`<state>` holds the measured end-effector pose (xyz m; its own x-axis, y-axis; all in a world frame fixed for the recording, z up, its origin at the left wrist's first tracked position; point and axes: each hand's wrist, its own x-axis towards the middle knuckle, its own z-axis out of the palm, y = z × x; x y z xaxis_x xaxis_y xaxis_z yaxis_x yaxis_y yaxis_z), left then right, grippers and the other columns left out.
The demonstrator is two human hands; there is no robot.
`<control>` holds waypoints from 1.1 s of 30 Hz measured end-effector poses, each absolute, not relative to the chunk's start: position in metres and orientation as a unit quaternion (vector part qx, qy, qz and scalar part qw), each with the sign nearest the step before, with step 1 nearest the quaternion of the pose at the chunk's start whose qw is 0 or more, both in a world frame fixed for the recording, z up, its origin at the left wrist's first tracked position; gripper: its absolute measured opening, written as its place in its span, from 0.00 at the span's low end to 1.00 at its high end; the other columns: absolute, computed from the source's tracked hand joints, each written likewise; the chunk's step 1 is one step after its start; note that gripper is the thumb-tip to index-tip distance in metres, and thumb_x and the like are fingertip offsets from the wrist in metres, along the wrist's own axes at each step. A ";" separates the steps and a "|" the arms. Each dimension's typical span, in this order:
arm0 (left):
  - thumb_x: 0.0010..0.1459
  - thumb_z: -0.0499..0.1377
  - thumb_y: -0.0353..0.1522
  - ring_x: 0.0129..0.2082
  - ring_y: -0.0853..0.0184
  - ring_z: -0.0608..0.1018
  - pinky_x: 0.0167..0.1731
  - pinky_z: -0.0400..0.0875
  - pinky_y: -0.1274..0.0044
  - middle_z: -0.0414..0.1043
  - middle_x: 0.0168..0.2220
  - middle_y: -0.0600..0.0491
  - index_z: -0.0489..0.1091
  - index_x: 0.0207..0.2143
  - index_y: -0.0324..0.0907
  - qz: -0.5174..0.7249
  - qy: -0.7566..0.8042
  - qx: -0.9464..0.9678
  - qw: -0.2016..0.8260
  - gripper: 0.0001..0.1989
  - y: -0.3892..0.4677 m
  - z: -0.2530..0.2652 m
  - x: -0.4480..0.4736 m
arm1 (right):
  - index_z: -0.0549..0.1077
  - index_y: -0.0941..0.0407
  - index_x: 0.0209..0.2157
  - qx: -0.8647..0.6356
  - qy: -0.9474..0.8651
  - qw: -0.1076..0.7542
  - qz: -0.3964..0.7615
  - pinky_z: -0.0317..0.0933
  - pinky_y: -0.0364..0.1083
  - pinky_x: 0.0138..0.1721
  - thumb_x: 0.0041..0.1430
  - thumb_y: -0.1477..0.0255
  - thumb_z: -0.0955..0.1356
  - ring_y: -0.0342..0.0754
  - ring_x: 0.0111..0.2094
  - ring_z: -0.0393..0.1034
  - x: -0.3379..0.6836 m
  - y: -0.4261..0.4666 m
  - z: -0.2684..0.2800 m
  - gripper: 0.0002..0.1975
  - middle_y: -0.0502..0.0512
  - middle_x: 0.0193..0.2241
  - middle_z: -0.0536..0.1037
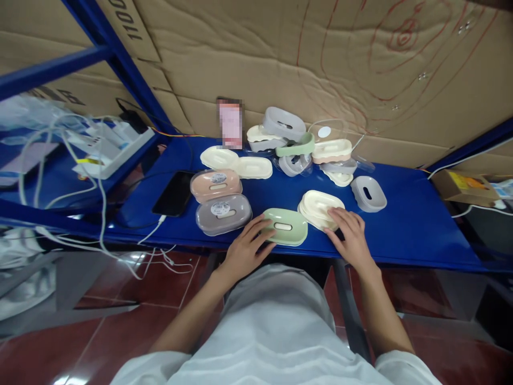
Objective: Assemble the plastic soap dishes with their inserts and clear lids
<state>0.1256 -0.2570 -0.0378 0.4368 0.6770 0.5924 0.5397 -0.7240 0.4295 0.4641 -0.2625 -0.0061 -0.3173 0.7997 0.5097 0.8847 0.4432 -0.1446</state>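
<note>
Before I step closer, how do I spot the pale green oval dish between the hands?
Find the long blue table, then the left hand and right hand at its near edge. Between them sits the pale green oval dish. Its colour sets it apart from the grey oval box and the stacked cream oval trays beside it.

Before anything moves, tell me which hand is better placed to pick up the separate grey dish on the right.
Right, I judge: the right hand touches the cream pieces, and the grey dish lies close by. The left hand is at the green dish, farther away.
</note>
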 end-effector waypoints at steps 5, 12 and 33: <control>0.69 0.64 0.31 0.70 0.53 0.70 0.66 0.74 0.56 0.75 0.62 0.46 0.72 0.59 0.47 0.387 0.367 0.840 0.104 0.17 -0.257 -0.041 0.125 | 0.72 0.46 0.64 -0.569 -0.775 0.273 -0.024 0.58 0.66 0.66 0.75 0.60 0.65 0.63 0.68 0.67 0.487 -0.259 -0.021 0.21 0.60 0.64 0.75; 0.68 0.65 0.30 0.70 0.53 0.70 0.66 0.74 0.56 0.76 0.61 0.46 0.72 0.59 0.47 0.394 0.358 0.840 0.104 0.18 -0.256 -0.040 0.124 | 0.80 0.49 0.52 -0.564 -0.761 0.320 -0.018 0.65 0.63 0.62 0.75 0.62 0.66 0.60 0.61 0.75 0.487 -0.256 -0.023 0.13 0.58 0.51 0.84; 0.69 0.63 0.29 0.69 0.52 0.72 0.64 0.77 0.55 0.77 0.59 0.45 0.73 0.57 0.46 0.393 0.351 0.844 0.098 0.15 -0.257 -0.036 0.123 | 0.64 0.61 0.68 -0.655 -0.718 0.224 -0.066 0.67 0.64 0.55 0.71 0.43 0.60 0.71 0.56 0.73 0.402 -0.085 0.003 0.41 0.76 0.62 0.74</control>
<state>0.1234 -0.2571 -0.0361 0.4435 0.6704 0.5949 0.5161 -0.7337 0.4420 0.4020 -0.0847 0.0029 -0.0407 0.9120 0.4083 0.9714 0.1319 -0.1977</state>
